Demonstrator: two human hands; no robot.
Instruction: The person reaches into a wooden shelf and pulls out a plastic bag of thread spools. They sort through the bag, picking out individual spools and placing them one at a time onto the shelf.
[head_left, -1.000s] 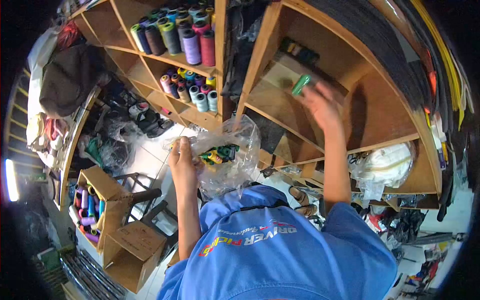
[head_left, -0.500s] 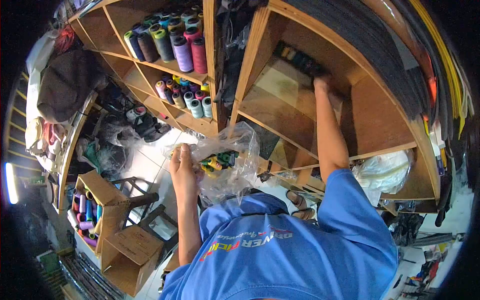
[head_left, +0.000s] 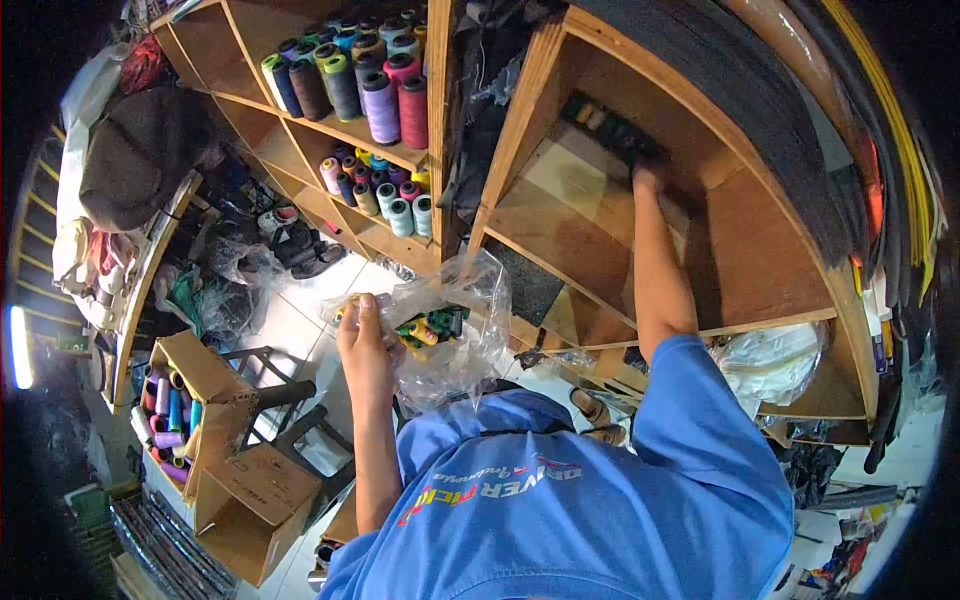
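A clear plastic bag (head_left: 465, 300) hangs from my left hand (head_left: 364, 325), whose fingers are closed on its edge. Small green and yellow spools (head_left: 432, 328) show inside the bag. My right hand (head_left: 649, 176) reaches deep into the wooden compartment (head_left: 740, 250) at the upper right, beside a row of dark spools (head_left: 605, 128) lying at its back. The fingers of that hand are lost in shadow, so their grip cannot be made out.
Thread cones (head_left: 345, 90) stand on shelves at the upper left. A cardboard box of spools (head_left: 215, 385) is at the lower left, above an open carton (head_left: 265, 490). A plastic-wrapped bundle (head_left: 770, 350) lies under the right compartment.
The view has shifted slightly, so the shelves appear a little further right. My right hand remains by the dark spools, and my left hand still holds the bag.
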